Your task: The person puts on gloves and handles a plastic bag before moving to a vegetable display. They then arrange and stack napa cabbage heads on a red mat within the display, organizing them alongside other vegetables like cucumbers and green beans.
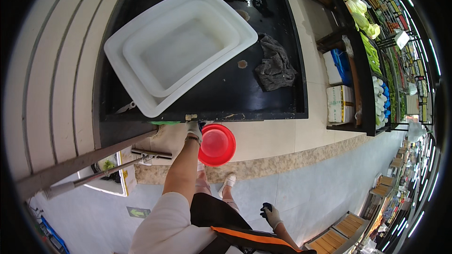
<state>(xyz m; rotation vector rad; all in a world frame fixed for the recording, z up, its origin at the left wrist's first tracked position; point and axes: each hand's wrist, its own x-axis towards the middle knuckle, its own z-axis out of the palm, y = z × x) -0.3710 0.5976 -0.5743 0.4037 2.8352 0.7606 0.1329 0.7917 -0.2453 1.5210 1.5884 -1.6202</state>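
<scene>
A white plastic tub [183, 47] lies at an angle on the black display table [226, 98]. To its right is a crumpled dark grey cloth [274, 64]. My left hand [194, 129], in a white glove with dark parts, reaches to the table's near edge; its fingers are hidden there, so its grip does not show. Just right of that hand a red plastic basin [216, 145] is below the table edge. My right hand [271, 216], also gloved, hangs low at my side with curled fingers, away from the table; nothing is seen in it.
A squeegee with a long pole [106, 172] and a foam box [125, 174] with greens are at lower left. A vegetable shelf [365, 77] with boxes below runs along the right. Wooden crates [332, 241] stand at lower right. Slatted wall panels [46, 60] border the table's left.
</scene>
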